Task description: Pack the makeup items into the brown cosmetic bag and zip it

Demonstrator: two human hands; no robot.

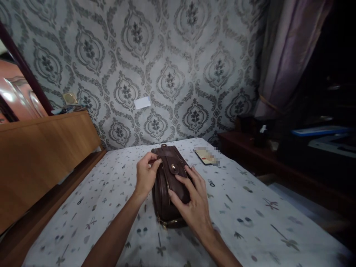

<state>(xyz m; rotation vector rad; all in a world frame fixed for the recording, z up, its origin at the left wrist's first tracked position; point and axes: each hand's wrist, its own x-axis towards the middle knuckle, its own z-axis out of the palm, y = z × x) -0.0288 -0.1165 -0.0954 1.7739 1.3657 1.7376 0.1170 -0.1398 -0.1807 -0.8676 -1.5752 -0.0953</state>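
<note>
A dark brown leather bag [178, 187] with gold-coloured zippers lies on the patterned sheet [111, 226]. A rounded tab with a gold snap sits on its top, and a curved zipper runs along its near end. At the upper left edge, my left hand [147, 172] is closed in a pinch along a zipper line. What lies between its thumb and finger seems to be the zipper pull, mostly hidden by the fingertips. My right hand [194, 196] grips the bag across its top, thumb on the left zipper and fingers over the right side.
A phone-like flat object [205, 155], partly blurred, lies right of the bag. Along the left runs a wooden headboard [47, 148] with small items on top. A dark red ledge [244, 152] holds a pump bottle [261, 137] at the right. Patterned wallpaper [169, 81] stands behind.
</note>
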